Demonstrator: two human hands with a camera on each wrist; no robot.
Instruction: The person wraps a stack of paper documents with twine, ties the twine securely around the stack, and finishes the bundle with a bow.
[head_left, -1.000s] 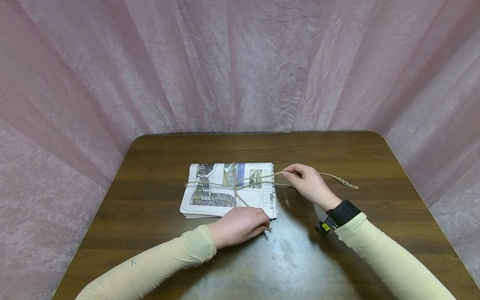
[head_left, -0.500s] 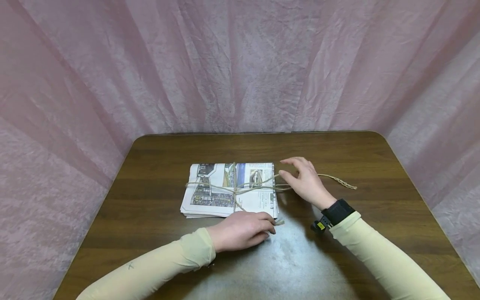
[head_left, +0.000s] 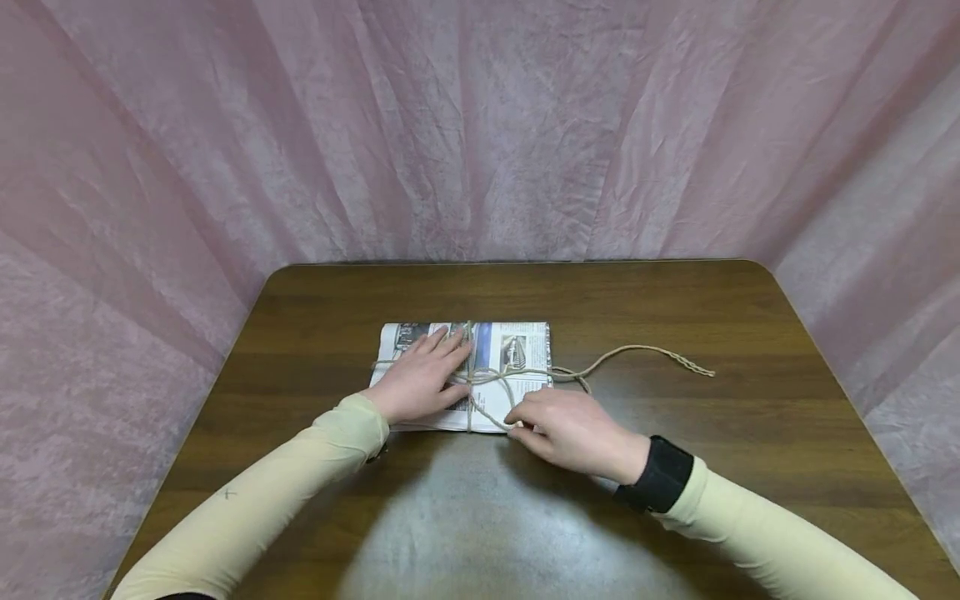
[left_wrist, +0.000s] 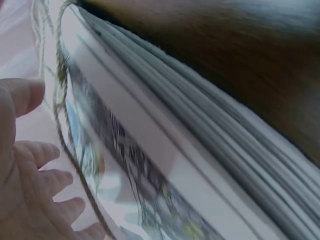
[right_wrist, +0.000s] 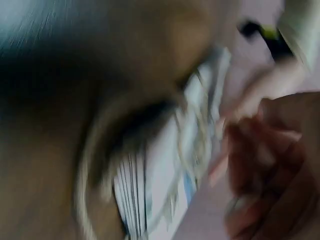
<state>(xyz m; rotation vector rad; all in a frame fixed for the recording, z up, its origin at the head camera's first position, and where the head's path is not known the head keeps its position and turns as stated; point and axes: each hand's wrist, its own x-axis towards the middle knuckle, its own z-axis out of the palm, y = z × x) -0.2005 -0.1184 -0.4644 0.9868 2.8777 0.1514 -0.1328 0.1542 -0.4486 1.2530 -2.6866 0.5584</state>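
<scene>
- While the left hand (head_left: 422, 379) spreads its nearly straight fingers over the left part of the newspaper stack (head_left: 534, 354) and grips nothing, the right hand (head_left: 566, 429) pinches the twine (head_left: 486, 412) between thumb and fingers at the stack's near edge
- Whether the left fingers press on the paper or hang just above it cannot be told; the right wrist view is too blurred to show the pinch closely
- The twine runs over the stack both lengthwise and crosswise, meeting near the middle of the top sheet, beside the left thumb
- From that crossing, one strand leads to the right fingers; another length trails off to the right in a curve on the tabletop (head_left: 675, 304)
- The stack lies flat on the tabletop, its sheets layered
- A black strap (head_left: 660, 475) circles the right wrist, and pale yellow sleeves (head_left: 780, 533) cover both arms
- Behind the tabletop hangs a pink curtain (head_left: 480, 133)
</scene>
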